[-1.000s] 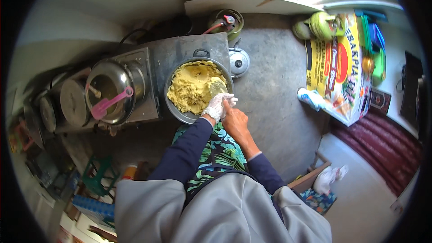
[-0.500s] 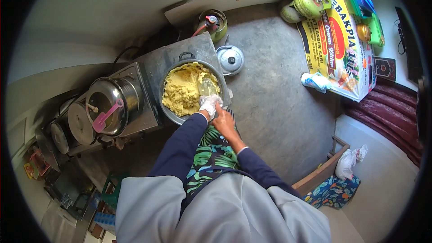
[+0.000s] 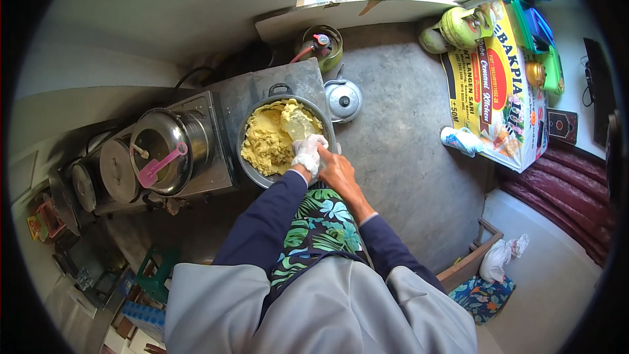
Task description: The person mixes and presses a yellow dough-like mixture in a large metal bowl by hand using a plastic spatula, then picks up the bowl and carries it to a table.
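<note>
A wide grey pot (image 3: 249,167) on the counter holds a mound of yellow dough-like mash (image 3: 264,141). A pale, flat spatula-like tool (image 3: 296,124) lies pressed into the mash on the right side. My left hand (image 3: 308,156), in a white glove, is closed on the tool's handle near the pot's lower right rim. My right hand (image 3: 332,172), bare, is closed at the handle end, against the left; the handle itself is mostly hidden by my fingers.
Steel pots (image 3: 167,177) and a pink spatula (image 3: 157,167) stand left. A kettle (image 3: 344,109) and gas cylinder (image 3: 331,59) sit beside the counter (image 3: 242,78). Right are green cylinders (image 3: 458,26), a printed banner-covered box (image 3: 488,105), maroon cloth (image 3: 557,190) and a wooden frame (image 3: 468,262).
The tool's blade has shifted up and left through the mash, with both hands still gripping. My head view has swung slightly between the frames.
</note>
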Demonstrator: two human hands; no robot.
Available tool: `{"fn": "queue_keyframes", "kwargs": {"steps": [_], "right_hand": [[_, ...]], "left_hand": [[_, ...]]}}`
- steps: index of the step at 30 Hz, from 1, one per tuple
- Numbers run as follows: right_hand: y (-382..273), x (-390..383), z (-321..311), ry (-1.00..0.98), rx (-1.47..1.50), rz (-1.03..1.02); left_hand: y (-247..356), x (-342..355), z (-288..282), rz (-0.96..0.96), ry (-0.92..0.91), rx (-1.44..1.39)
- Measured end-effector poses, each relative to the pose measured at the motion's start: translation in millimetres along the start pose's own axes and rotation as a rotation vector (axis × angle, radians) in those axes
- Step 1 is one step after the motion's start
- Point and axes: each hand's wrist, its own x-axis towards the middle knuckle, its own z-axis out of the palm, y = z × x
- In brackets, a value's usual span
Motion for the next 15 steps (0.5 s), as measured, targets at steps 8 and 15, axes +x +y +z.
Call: {"fn": "queue_keyframes", "kwargs": {"steps": [8,15], "right_hand": [[-13,18,1,0.077,0.047,-0.174],[-86,39,-48,-0.016,-0.427,-0.547]], "left_hand": [[32,12,-2,0.141,0.121,0.029],[61,2,-29,-0.04,-0.34,-0.49]]}}
